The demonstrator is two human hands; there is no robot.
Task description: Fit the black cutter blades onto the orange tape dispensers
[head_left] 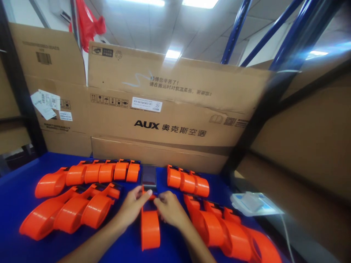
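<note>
An orange plastic tape dispenser point(150, 228) lies lengthwise on the blue table point(16, 190) right in front of me. My left hand point(134, 204) pinches its far end from the left. My right hand point(168, 209) grips the same end from the right, fingers curled. Just beyond the fingertips lies a small dark red rectangular piece point(148, 176).
Rows of orange dispensers lie at the left point(68, 212), the back left point(90, 173), the back right point(188, 182) and the right point(227, 230). Brown cardboard boxes point(170, 106) wall the table's far side. A white and blue device point(253, 204) with a cable sits at the right.
</note>
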